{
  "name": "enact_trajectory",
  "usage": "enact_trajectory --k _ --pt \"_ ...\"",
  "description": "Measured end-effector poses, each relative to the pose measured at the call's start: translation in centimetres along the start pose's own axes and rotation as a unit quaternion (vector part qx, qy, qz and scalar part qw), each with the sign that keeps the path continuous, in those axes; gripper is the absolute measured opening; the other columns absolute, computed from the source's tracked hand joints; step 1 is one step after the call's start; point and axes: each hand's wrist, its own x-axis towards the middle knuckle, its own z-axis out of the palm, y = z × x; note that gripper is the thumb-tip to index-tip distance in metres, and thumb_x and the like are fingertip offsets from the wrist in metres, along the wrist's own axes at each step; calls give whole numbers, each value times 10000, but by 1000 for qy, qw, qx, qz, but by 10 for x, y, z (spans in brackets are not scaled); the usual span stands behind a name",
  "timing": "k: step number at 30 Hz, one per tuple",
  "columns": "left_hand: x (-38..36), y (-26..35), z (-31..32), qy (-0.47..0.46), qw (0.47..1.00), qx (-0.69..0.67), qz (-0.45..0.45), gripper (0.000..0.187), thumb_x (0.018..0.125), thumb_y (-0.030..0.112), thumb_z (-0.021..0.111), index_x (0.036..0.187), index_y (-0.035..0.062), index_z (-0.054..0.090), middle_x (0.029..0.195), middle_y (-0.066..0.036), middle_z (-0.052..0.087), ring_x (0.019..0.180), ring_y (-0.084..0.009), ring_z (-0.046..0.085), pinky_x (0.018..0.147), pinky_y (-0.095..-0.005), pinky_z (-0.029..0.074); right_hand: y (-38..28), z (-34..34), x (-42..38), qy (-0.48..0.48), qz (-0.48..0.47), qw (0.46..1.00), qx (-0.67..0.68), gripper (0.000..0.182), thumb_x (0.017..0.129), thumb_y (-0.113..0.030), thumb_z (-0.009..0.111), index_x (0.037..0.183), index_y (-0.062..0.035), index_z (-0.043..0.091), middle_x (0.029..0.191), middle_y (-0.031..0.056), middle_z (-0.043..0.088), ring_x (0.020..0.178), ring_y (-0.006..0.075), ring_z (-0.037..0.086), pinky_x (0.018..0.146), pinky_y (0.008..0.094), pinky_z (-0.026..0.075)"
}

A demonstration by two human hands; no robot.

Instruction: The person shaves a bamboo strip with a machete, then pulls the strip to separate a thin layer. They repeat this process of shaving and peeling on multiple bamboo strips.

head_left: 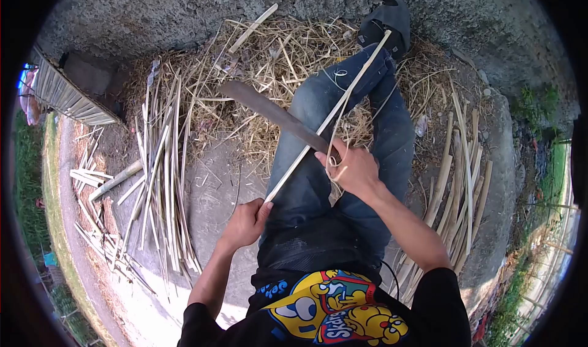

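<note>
The left hand (245,223) is closed on the near end of a long bamboo strip (331,115) lying across the lap, the right hand (350,168) clamps the machete (275,115) against it — shaving seems underway — next, a steady pull is needed.

Bright daylight, sharp centre, fisheye warp (black vignette around the edges).
</note>
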Motion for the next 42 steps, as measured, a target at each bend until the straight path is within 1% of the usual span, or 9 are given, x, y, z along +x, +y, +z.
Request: enact_trajectory --k 14,17,19,20,21,25,33,39,42 --pt "-13 -32 -10 48 997 57 15 403 1014 302 609 773 -10 526 574 -238 501 586 -475 548 558 -499 420 55 -13 34 57 50 993 -91 352 955 -464 637 1001 -120 584 739 155 701 700 431 679 592 555 531" --pt "-14 -28 -15 43 998 49 16 418 1017 304 605 757 -16 531 572 -232 493 560 -456 519 552 -485 413 66 8 31 66 60 996 13 381 980 -478 604 963 -98 595 679 164 668 620 386 670 552 504 518" --pt "-12 -27 -14 38 998 42 13 430 1022 304 591 746 -18 522 575 -229 473 547 -436 478 545 -474 397 55 3 40 -50 192 907 371 377 1005 -435 592 920 -68 613 644 155 618 546 366 594 534 467 474" --pt "-12 -27 -15 34 999 36 11 441 1026 304 577 734 -21 512 579 -226 453 533 -415 437 538 -463 382 51 -4 36 -90 263 832 479 513 1028 -506 552 889 -12 553 592 24 514 504 128 535 477 349 422" --pt "-12 -27 -15 35 999 36 12 441 1026 304 577 734 -21 512 579 -226 453 533 -415 437 538 -463 382 52 0 35 -89 262 833 480 513 1028 -506 552 889 -12 553 592 24 514 504 128 535 477 349 422" --pt "-10 -28 -15 25 999 40 15 436 1029 306 573 748 -24 525 581 -229 472 542 -423 468 548 -472 395 41 2 24 56 97 988 104 437 990 -461 598 957 -26 586 690 202 655 695 423 674 621 498 515" --pt "-16 -56 -15 15 999 48 17 386 1034 288 558 801 -18 538 614 -254 511 620 -486 534 574 -495 413 29 11 -6 89 -129 981 -111 483 936 -518 632 1067 -55 588 709 142 675 603 338 695 508 435 553" --pt "-15 -57 -23 -17 998 36 38 371 1052 278 512 830 -19 536 632 -265 522 686 -524 540 597 -518 408 91 -41 53 115 71 984 -118 375 991 -442 598 925 -76 548 694 194 667 649 443 669 535 526 526" --pt "-11 -68 -23 -16 998 36 56 375 1058 273 490 829 -21 534 640 -269 525 675 -528 525 603 -520 409 86 -39 60 87 72 993 -12 397 1018 -435 569 904 -55 552 662 138 649 566 344 663 493 439 505"
